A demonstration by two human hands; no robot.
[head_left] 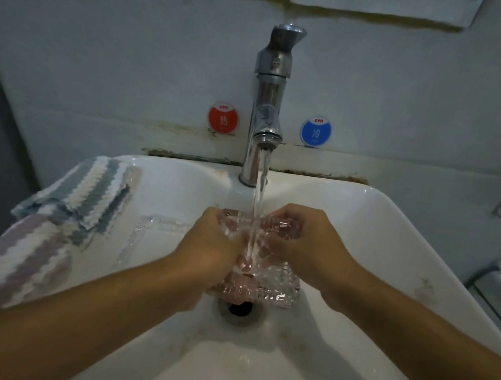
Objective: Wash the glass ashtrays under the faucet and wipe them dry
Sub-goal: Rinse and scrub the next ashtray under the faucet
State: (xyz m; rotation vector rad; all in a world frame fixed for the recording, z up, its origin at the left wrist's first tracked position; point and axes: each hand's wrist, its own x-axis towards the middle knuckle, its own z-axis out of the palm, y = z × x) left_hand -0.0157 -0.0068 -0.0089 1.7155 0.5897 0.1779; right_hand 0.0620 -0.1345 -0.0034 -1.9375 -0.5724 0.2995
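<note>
rinse step | clear cut-glass square ashtray [260,272] under chrome faucet [268,104] stream, over the drain | left hand [210,247] and right hand [305,243] each grip an edge (steadying slippery glass) | striped cloth [62,215] on sink rim [395,225] for drying

Place reading as bathroom, likely hotel or guesthouse washroom. White ceramic basin [393,237] sitting against pale tiled wall [101,63]. Chrome single-lever faucet [269,107] running water [260,191] into basin, drain [240,310] showing below. Round red sticker [223,119] and round blue sticker [316,131] flanking faucet, both carrying "OYO" branding, marking hot and cold. Striped towel [52,220] draping over basin's left rim. Grime showing along wall joint behind basin.
</note>
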